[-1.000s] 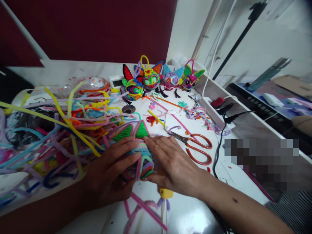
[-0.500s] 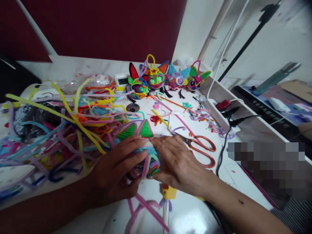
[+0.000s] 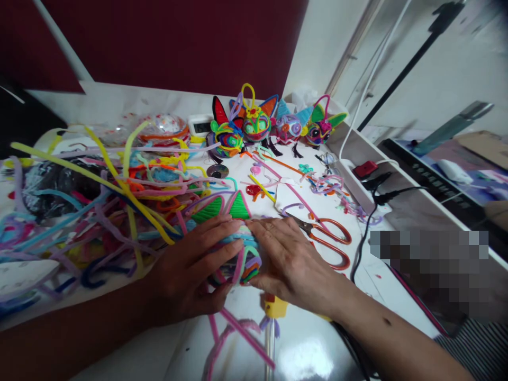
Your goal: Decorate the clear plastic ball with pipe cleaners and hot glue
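Observation:
A many-coloured pipe-cleaner head (image 3: pixel 244 259) with two green pointed ears (image 3: pixel 226 206) rests on the white table (image 3: pixel 309 349). My left hand (image 3: pixel 190 275) is cupped round its left side, fingers curled over the top. Pressed on its right side is my right hand (image 3: pixel 289 259), fingers together and thumb underneath. Both hands grip the head between them. Pink pipe cleaners (image 3: pixel 238 328) trail from under it toward me. A yellow-tipped tool (image 3: pixel 273 312) lies just below my right hand.
A big tangle of loose pipe cleaners (image 3: pixel 99 201) fills the left. Orange-handled scissors (image 3: pixel 329 241) lie right of my right hand. Several finished pipe-cleaner heads (image 3: pixel 254 124) stand at the back. A black cable (image 3: pixel 365 222), red switch (image 3: pixel 364 169) and raised ledge run along the right.
My hands keep their hold on the head with only slight finger shifts. The view has drifted a little, so everything sits slightly further right.

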The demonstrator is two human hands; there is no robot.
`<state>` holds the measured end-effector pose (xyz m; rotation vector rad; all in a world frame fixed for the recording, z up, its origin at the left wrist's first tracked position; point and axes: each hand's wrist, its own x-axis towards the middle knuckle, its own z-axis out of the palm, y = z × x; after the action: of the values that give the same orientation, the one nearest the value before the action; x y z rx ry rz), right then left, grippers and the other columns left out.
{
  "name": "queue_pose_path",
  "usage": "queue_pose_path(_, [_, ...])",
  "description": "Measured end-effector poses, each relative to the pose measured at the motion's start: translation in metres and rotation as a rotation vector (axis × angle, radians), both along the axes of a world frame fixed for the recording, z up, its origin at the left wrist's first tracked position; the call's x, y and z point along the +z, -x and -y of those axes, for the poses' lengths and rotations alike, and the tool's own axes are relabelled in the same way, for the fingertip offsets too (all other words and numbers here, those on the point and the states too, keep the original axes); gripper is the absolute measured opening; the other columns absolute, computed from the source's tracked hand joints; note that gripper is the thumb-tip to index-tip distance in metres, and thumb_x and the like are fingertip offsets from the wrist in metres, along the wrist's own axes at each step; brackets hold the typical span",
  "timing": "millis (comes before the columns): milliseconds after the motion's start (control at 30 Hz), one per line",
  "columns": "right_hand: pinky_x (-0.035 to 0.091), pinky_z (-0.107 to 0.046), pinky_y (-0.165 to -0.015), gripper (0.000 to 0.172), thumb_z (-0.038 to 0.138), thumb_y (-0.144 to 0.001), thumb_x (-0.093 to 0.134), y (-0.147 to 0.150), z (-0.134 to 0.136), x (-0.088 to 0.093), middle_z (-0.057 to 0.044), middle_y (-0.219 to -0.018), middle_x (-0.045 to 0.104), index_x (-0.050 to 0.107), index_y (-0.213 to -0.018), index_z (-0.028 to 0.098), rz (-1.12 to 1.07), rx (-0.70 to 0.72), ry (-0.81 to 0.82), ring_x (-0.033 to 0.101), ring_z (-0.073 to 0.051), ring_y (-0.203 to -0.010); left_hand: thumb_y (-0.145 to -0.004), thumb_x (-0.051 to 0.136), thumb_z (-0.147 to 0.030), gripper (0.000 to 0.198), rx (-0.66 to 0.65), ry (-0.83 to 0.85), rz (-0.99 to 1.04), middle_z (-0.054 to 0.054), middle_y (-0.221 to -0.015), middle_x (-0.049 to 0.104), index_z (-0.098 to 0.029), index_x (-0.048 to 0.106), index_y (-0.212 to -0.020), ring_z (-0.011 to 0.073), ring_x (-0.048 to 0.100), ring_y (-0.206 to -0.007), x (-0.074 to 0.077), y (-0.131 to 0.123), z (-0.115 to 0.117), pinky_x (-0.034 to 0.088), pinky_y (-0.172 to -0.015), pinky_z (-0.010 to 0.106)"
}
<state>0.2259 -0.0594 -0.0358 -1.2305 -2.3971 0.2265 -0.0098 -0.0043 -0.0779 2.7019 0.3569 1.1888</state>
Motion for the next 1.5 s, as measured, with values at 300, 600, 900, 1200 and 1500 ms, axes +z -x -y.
queue_pose_path(300, [0.045,-0.057,-0.103,0.076,0.056,-0.095,0.057,-0.001,0.003,-0.001,-0.023,-0.136,0.062,0.046,-0.144,0.000,0.017,-0.008,-0.008,0.055,-0.039,-0.125,-0.083,0.062,-0.014,0.057,0.002,0.005,-0.002,0.019,-0.148,0.052,-0.010,0.052,-0.139,0.0331,0.049,-0.140,0.002,-0.001,0.003,0.048,-0.114,0.057])
queue_pose_path(600, [0.044,-0.061,-0.105,0.091,0.068,-0.091,0.056,0.003,0.006,-0.005,-0.029,-0.137,0.060,0.041,-0.147,-0.003,0.045,-0.031,-0.071,0.055,-0.042,-0.129,-0.086,0.061,-0.019,0.050,0.024,-0.004,-0.020,0.021,-0.145,0.054,-0.010,0.053,-0.135,0.0309,0.048,-0.141,0.004,-0.003,0.003,0.048,-0.113,0.056])
queue_pose_path(900, [0.046,-0.058,-0.104,0.089,0.069,-0.092,0.053,0.003,0.006,-0.001,-0.027,-0.136,0.061,0.041,-0.146,-0.001,-0.077,0.000,-0.002,0.056,-0.039,-0.127,-0.083,0.062,-0.014,0.054,0.026,0.027,-0.013,0.021,-0.145,0.055,-0.012,0.053,-0.136,0.0326,0.050,-0.139,0.003,-0.004,0.004,0.047,-0.114,0.056])
queue_pose_path(1200, [0.048,-0.053,-0.104,0.083,0.064,-0.094,0.054,0.005,0.006,-0.002,-0.026,-0.133,0.063,0.044,-0.144,-0.001,-0.091,-0.013,-0.015,0.058,-0.037,-0.127,-0.084,0.061,-0.013,0.051,0.045,0.041,-0.009,0.019,-0.145,0.056,-0.014,0.053,-0.135,0.0315,0.051,-0.139,0.005,-0.005,0.006,0.048,-0.114,0.056])
queue_pose_path(1500, [0.047,-0.050,-0.109,0.071,0.049,-0.093,0.065,0.003,0.007,0.005,-0.021,-0.141,0.060,0.042,-0.146,0.008,-0.174,0.014,0.072,0.055,-0.031,-0.132,-0.083,0.063,-0.016,0.055,0.025,-0.003,-0.001,0.021,-0.143,0.057,-0.013,0.052,-0.137,0.0342,0.051,-0.138,0.003,-0.004,0.003,0.050,-0.110,0.059])
